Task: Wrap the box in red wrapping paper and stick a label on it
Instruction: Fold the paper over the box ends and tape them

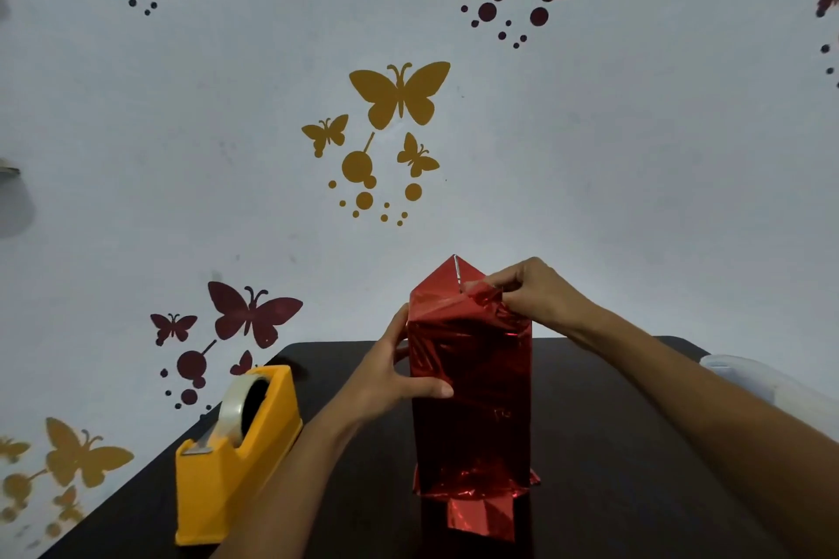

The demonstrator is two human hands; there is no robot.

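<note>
The box (472,399) stands on end near the middle of the dark bench (613,445), fully covered in shiny red wrapping paper (467,331).

- **Upper end:** one flap of the paper stands up as a triangle with its point uppermost. The paper beside it on the right is crumpled and not yet folded flat.
- **Lower end:** the paper flares out at the corners. One folded flap lies flat on the bench, pointing toward the person.
- **Left hand (395,372):** clamped on the box at its left edge, about mid-height. The thumb lies across the near face and the fingers wrap round the left side.
- **Right hand (538,290):** at the upper right corner of the box, fingers closed together, pinching the crumpled paper.

A yellow tape dispenser (227,477) sits on the left part of the bench, well apart from the box. It carries a roll of clear tape (232,413).

A white object (762,381) shows at the right edge of the bench; its type cannot be determined.

Behind the bench is a pale wall (635,150) with gold and dark red butterfly decals (399,93).
</note>
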